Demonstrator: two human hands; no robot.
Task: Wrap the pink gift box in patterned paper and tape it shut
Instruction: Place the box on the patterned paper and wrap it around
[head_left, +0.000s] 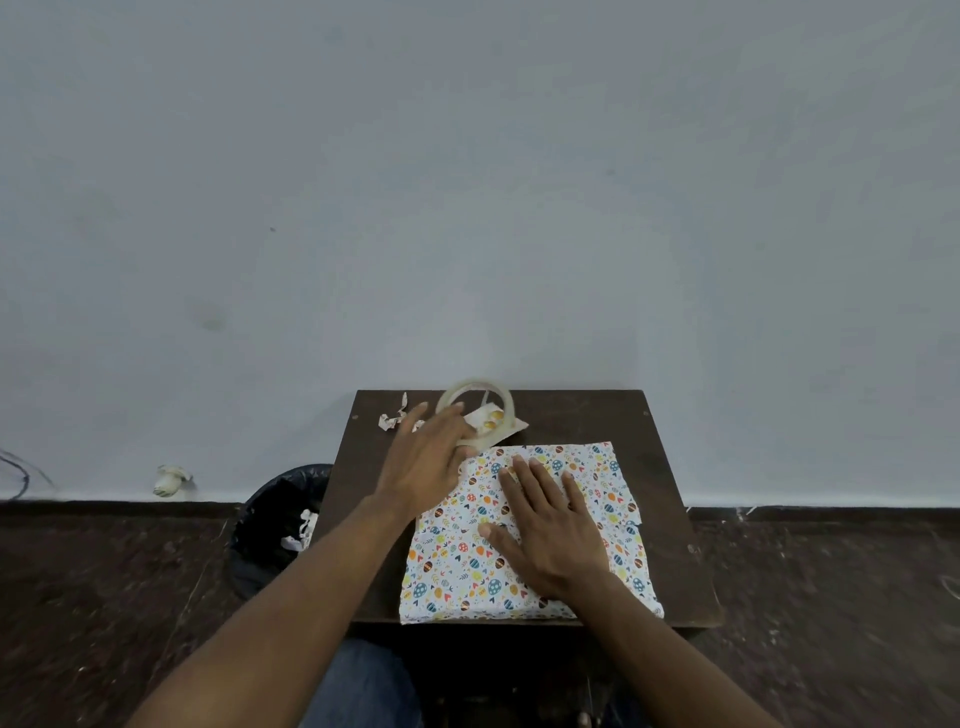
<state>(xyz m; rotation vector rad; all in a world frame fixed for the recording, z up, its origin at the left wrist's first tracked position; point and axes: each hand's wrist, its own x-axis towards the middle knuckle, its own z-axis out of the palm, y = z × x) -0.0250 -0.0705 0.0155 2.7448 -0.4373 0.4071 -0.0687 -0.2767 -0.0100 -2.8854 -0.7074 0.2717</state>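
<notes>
The gift box (452, 566) lies flat on the small dark table (670, 467), fully covered in white paper with coloured egg and heart patterns; no pink shows. My right hand (545, 530) rests flat on top of it, fingers straight and spread. My left hand (431, 457) hovers blurred at the box's far left corner, fingers straight, reaching over the near rim of a clear tape roll (475, 410) that lies at the table's far edge. Whether the left hand touches the roll is unclear.
Paper scraps (395, 418) lie at the table's far left corner, and a cut patterned piece (493, 421) sits under the tape roll. A black-lined bin (280, 525) with crumpled paper stands left of the table. A crumpled wad (169, 480) lies by the wall.
</notes>
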